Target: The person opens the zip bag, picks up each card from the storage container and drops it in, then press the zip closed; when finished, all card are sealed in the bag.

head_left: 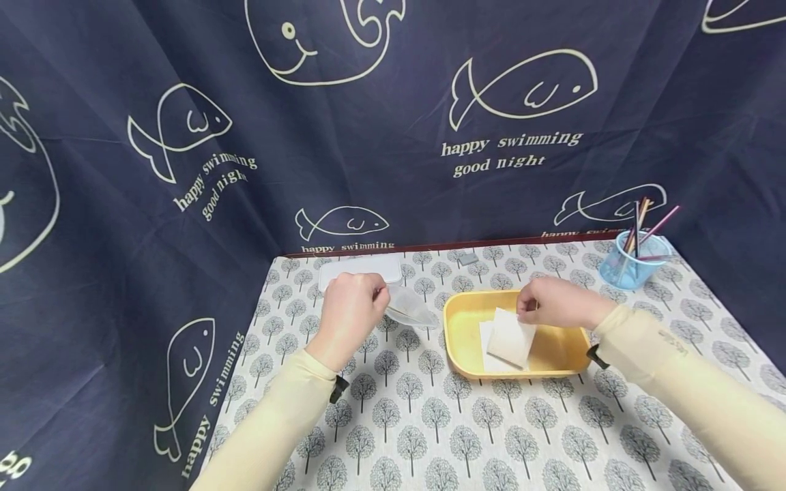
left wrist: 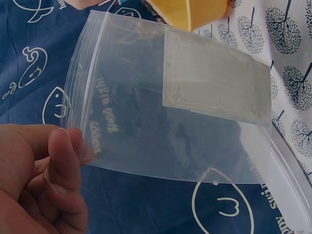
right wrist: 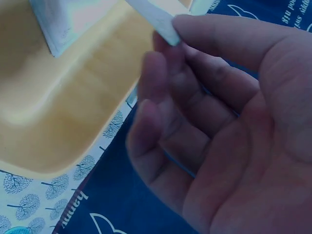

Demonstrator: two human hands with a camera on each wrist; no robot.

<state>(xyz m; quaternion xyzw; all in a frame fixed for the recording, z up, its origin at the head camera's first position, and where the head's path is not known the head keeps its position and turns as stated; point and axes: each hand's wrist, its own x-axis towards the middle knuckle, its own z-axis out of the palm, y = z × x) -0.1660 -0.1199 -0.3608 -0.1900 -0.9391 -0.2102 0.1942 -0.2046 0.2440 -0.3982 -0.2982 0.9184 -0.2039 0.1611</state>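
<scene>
While the left hand [head_left: 351, 314] pinches a clear bag [left wrist: 136, 97] by its zip edge, pale flat piece [left wrist: 217, 75] inside, left of the yellow tray [head_left: 453, 341], the right hand [head_left: 561, 302] pinches a white sheet [head_left: 512, 337] by one corner over the tray. Second sheet [head_left: 493, 364] lies in it, partly covered. Blue cup [head_left: 632, 274]: tabletop [head_left: 424, 399], back right.

A tray [head_left: 555, 351] is holding a sheet [head_left: 485, 333]; to its left, a bag [head_left: 406, 307] is hanging before a case [head_left: 362, 266]; to its right, farther back, a cup [head_left: 621, 273] is standing.
</scene>
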